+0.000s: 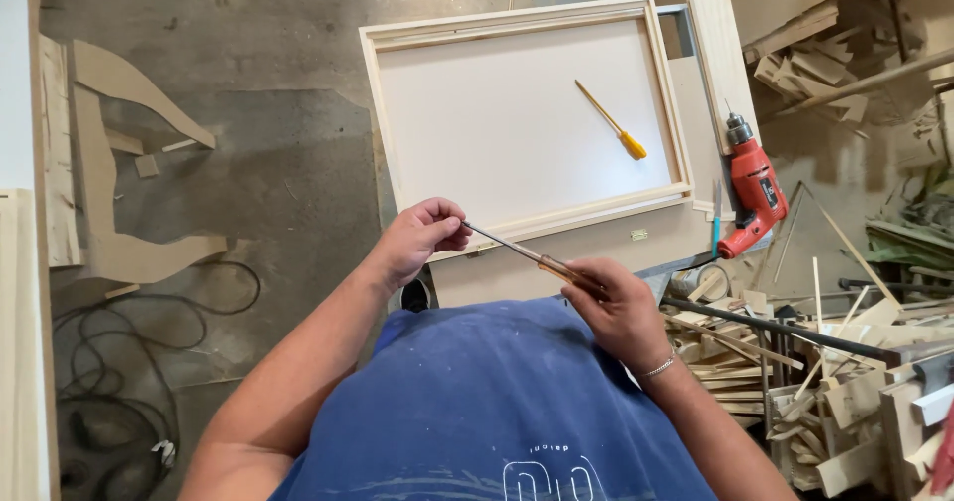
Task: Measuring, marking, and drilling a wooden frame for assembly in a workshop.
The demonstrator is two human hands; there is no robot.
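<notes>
A screwdriver (527, 255) is held slantwise below the frame (527, 113); handle gripped by the right hand (621, 307), tip pinched by the left hand (422, 238).

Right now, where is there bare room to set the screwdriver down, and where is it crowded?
The white panel inside the wooden frame is bare except for the yellow-handled screwdriver near its right side. The concrete floor left of the frame is open too. It is crowded right of the red drill, among the wood offcuts.
</notes>
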